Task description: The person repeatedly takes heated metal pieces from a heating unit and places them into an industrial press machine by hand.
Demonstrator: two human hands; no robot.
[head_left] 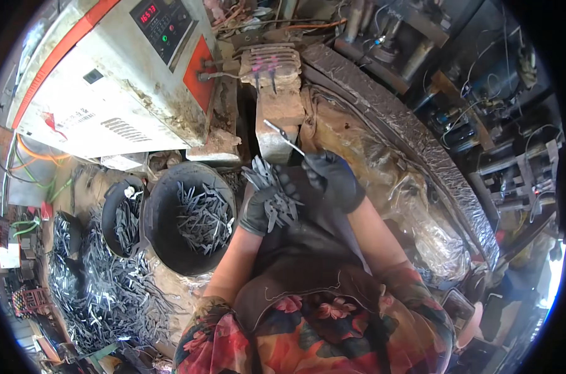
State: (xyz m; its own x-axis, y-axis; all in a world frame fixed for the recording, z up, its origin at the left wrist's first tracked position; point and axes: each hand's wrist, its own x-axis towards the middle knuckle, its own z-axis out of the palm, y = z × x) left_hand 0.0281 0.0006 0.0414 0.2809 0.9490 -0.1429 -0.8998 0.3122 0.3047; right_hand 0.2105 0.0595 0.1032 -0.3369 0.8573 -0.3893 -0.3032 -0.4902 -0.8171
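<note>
So my right hand [334,179], in a black glove, is pinching one thin metal strip [284,136] by its lower end, fingers closed tight on it. The strip sticks up and to the left from my fingertips, its free end out in the air in front of the pale block [276,118] ahead of me, not touching it as far as I can tell.

My left hand [263,204], also gloved, is clenched around a whole bundle of the same grey strips [271,187]. They fan out of my fist, some poking up past my fingers, some hanging down over my palm. The two hands are close together, just above my dark apron [308,249].

Just left of my left hand is a big round black basin [161,234] with a loose pile of strips lying crisscross in the bottom. Touching it on its left side is a smaller black bucket [108,218], also holding strips. Below and left of both, a big heap of the same pieces [102,287] is spread over the floor.

Past the basin, at the upper left, sits a dirty white machine [108,93] with orange trim and a small control panel [161,22] with a red readout. To my right a dark curved metal edge [414,137] runs across, with crumpled plastic sheet [395,187] below it.
</note>
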